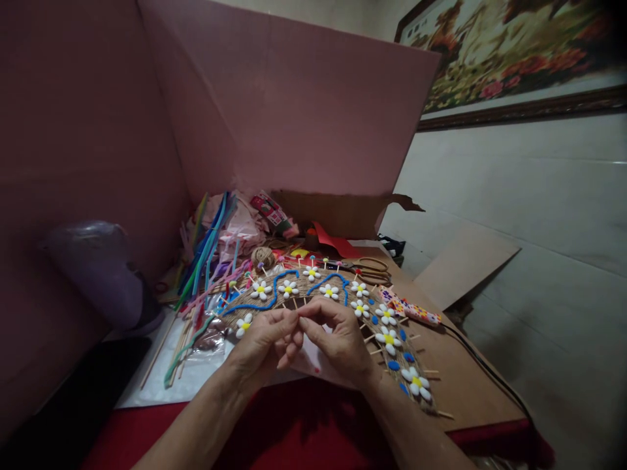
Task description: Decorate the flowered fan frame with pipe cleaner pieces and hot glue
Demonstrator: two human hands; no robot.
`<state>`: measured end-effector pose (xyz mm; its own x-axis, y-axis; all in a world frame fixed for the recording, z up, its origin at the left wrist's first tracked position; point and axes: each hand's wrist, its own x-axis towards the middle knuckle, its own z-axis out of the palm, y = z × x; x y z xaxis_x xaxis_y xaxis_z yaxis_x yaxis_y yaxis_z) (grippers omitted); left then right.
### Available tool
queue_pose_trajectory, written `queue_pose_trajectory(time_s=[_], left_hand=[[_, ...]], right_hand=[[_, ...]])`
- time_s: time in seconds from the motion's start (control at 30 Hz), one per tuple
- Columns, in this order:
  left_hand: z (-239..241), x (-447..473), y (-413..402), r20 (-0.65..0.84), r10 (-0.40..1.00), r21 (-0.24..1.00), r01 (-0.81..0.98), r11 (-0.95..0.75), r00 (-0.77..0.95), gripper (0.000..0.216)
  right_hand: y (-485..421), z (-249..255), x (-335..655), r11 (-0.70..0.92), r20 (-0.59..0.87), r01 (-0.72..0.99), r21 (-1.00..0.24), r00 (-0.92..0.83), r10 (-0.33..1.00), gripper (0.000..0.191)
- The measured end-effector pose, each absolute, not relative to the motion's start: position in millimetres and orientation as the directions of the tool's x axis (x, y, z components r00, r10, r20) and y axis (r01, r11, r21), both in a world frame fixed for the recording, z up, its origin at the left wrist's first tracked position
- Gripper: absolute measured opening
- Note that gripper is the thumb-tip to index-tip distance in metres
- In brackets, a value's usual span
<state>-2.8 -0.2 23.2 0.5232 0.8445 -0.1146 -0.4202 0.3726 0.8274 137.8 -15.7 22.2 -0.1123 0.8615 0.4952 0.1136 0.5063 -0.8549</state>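
Note:
My left hand (272, 339) and my right hand (339, 336) meet at the fingertips, thumb and forefinger pinched on each. Whatever lies between them is too small to make out. Just behind them sits a curved, twine-wrapped band (308, 284) decorated with white flowers (389, 341) with yellow centres. Blue wavy strips (264, 305) run along its upper left, and blue oval dots (393, 365) mark its right side. Thin wooden sticks (425, 372) poke out of its edges, some tipped with coloured balls. Under my hands a pale sheet (313, 362) bears small red spots.
Coloured pipe cleaners (208, 245) and a twine ball (263, 256) lie at the left back. Scissors (369, 267) rest behind the band. A patterned glue gun (411, 308) with a black cord lies right on cardboard (470, 378). Pink panels (294, 111) stand behind.

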Motion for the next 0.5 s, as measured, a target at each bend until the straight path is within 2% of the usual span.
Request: queue_pose_trajectory(time_s=[0.27, 0.5], left_hand=[[16.9, -2.9, 2.6, -0.097, 0.844, 0.786, -0.479, 0.39, 0.528, 0.027], [13.6, -3.6, 3.4, -0.088, 0.836, 0.811, -0.449, 0.376, 0.542, 0.031]], right_hand=[[-13.5, 18.5, 136.1, 0.456, 0.452, 0.009, -0.89, -0.113, 0.885, 0.009], [-11.9, 18.3, 136.6, 0.49, 0.486, 0.025, -0.871, -0.094, 0.869, 0.008]])
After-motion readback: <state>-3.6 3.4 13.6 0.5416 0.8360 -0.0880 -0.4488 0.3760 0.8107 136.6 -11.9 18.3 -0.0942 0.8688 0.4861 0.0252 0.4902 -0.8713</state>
